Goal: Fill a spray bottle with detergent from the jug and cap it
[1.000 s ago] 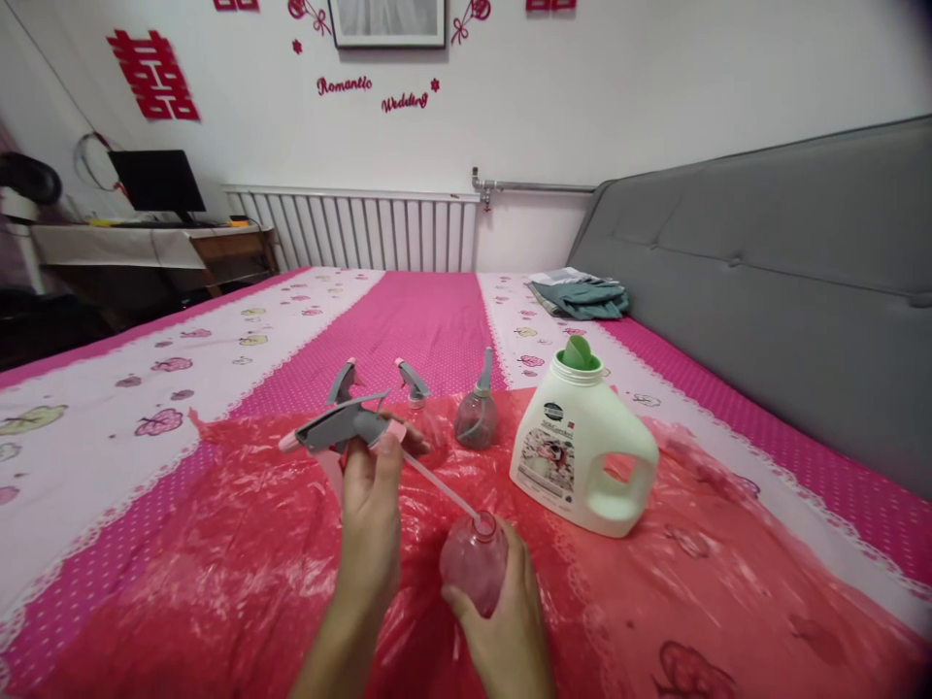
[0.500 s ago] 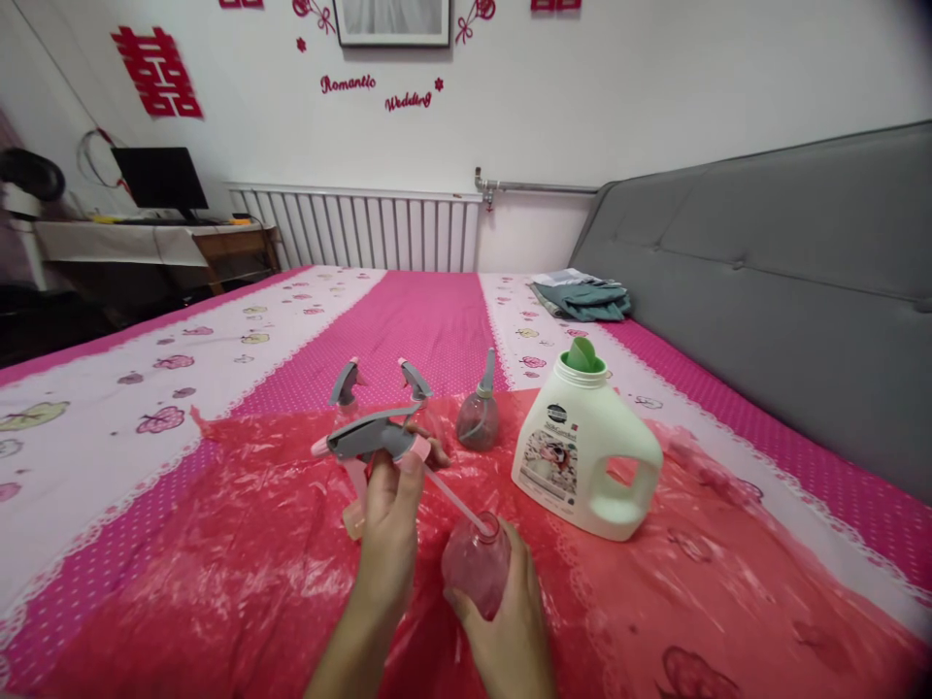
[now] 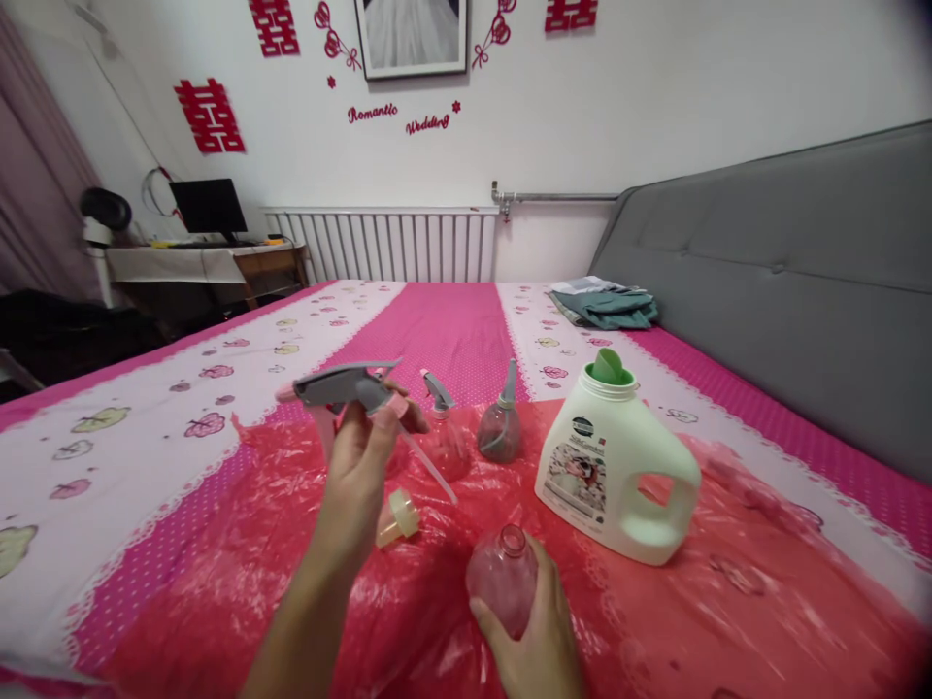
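My left hand (image 3: pixel 364 456) is closed around a grey and pink spray nozzle (image 3: pixel 349 386), whose thin dip tube slants down to the right in the air. Below and to the right, my right hand (image 3: pixel 535 621) grips a clear pinkish bottle (image 3: pixel 502 582) by its side; its round mouth is open and the tube is apart from it. A yellowish cap-like piece (image 3: pixel 399 517) lies on the red plastic sheet (image 3: pixel 291 553) between my hands. Right of my right hand stands a pale green jug (image 3: pixel 618 476) with a green spout in its uncapped neck.
Behind my hands stand a spray bottle (image 3: pixel 443 437) with a grey nozzle and a small squat bottle (image 3: pixel 499 427) with a long grey spout. Folded clothes (image 3: pixel 604 303) lie near the grey headboard (image 3: pixel 786 252). A desk with a monitor (image 3: pixel 209 207) is at the far left.
The dip tube has come out of the bottle's mouth as my left hand moved up and left with the nozzle. The camera view has shifted, revealing more of the yellowish piece.
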The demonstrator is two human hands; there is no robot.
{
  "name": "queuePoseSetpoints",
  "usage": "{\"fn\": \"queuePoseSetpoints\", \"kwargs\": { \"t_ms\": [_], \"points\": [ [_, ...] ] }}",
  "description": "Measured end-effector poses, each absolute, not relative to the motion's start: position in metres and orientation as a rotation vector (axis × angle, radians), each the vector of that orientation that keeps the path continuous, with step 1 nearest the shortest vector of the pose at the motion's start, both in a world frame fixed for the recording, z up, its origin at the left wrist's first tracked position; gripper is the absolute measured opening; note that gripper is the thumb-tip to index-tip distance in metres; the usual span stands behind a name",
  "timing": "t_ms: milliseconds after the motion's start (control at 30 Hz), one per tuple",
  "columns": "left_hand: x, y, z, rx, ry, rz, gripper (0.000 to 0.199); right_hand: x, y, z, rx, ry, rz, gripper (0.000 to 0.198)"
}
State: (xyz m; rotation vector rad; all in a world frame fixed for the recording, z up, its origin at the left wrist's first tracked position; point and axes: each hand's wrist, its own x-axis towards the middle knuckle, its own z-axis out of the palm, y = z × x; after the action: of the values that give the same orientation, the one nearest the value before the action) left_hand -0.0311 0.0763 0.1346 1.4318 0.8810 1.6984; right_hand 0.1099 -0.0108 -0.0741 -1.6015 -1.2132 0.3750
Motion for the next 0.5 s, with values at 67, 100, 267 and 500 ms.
{"fn": "queuePoseSetpoints", "kwargs": {
  "t_ms": [67,100,267,500],
  "points": [
    [-0.049,0.081,0.149,1.539,0.907,1.723,0.038,0.109,-0.011,-0.077,-1.602,-1.223,0.356,0.066],
    [-0.058,0.082,0.155,1.614,0.956,1.725,0.038,0.109,-0.01,-0.078,-1.601,-1.228,0.352,0.065],
    [-0.115,0.083,0.154,2.239,1.541,1.351,0.031,0.11,-0.008,-0.086,-1.58,-1.246,0.333,0.065],
    [-0.179,0.1,0.09,2.525,1.782,0.461,0.033,0.11,-0.008,-0.086,-1.575,-1.238,0.357,0.065]
  ]
}}
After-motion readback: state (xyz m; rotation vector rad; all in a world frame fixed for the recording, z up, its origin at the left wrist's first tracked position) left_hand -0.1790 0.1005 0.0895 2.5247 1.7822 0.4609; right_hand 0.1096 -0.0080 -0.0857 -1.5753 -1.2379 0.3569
